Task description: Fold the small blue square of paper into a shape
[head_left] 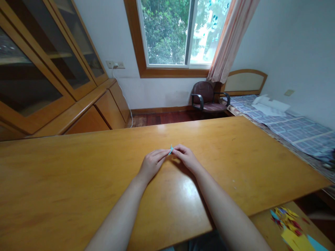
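Note:
My left hand (152, 163) and my right hand (186, 157) meet over the middle of a wide wooden table (78, 174). Both pinch a small light-blue piece of folded paper (171, 150) between their fingertips. Only a thin sliver of the paper shows between the fingers; the rest is hidden by them. Both forearms reach in from the bottom edge of the view.
Coloured paper sheets (293, 228) lie on a lower surface at the bottom right. A dark office chair (206, 97) stands under the window. A bed (288, 125) with a blue checked cover runs along the right wall. Wooden glass-door cabinets (52, 76) line the left.

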Demonstrator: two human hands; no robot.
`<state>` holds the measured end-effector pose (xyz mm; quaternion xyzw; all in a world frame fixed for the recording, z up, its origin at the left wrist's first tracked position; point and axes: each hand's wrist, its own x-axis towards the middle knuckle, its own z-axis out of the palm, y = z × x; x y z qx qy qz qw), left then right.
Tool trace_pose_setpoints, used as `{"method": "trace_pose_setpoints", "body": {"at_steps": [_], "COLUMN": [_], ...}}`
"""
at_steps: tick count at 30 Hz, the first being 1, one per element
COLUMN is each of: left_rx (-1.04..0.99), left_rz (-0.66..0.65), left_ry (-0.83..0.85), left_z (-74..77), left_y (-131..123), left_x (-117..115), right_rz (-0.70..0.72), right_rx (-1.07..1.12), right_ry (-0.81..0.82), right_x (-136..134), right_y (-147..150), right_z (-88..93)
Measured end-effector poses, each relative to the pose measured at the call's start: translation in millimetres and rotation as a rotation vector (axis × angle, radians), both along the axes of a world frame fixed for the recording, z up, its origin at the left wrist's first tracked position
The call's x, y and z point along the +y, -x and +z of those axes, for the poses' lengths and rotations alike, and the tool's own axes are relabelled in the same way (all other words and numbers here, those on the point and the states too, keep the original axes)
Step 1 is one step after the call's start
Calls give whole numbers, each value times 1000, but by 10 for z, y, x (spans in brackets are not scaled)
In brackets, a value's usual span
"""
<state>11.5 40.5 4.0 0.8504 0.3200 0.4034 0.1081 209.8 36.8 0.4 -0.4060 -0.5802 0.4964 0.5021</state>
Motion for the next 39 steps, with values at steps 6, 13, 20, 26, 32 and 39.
{"method": "trace_pose_setpoints", "body": {"at_steps": [6, 13, 20, 26, 32, 39], "left_rx": [10, -4, -10, -16, -9, 5], "left_rz": [-1, -1, -5, -6, -1, 6], "left_ry": [5, 16, 17, 23, 28, 12], "left_z": [-10, -21, -24, -17, -18, 9], "left_y": [4, 6, 3, 3, 8, 2], "left_x": [3, 7, 12, 10, 8, -2], "right_rz": [-5, 9, 6, 3, 1, -1], "right_rx": [-20, -24, -25, -32, -28, -33], "right_ry": [-4, -13, -12, -19, -15, -10], "right_x": [-3, -13, -12, -17, -15, -15], "right_y": [-2, 1, -2, -2, -4, 2], "right_z": [6, 46, 43, 47, 42, 51]}}
